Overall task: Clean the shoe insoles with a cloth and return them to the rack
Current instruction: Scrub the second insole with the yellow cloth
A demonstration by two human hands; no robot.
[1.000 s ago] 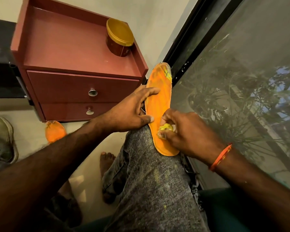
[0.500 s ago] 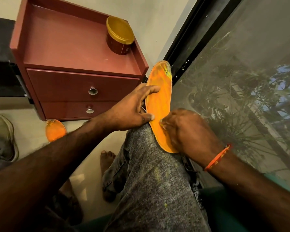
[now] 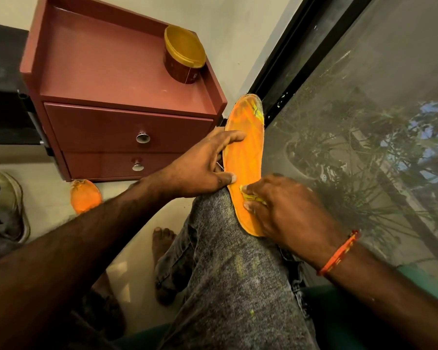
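Moved: right hand (image 3: 286, 210) slid back toward heel of insole (image 3: 245, 157) since 0.5 s ago; yellow cloth (image 3: 250, 197) peeks out again.
R hand: fingers curled, pinching cloth onto insole.
L hand (image 3: 202, 168): thumb + fingers clamp insole's left edge, insole propped on knee (image 3: 228, 248).
2nd insole (image 3: 85, 195): on floor, by cabinet (image 3: 116, 102).
Tub (image 3: 183, 55): on cabinet top, yellow lid shut, contents hidden.
Drawers: both closed.

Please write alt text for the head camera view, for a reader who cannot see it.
A person's left hand steadies an orange insole on their knee while the right hand rubs it with a yellow cloth.
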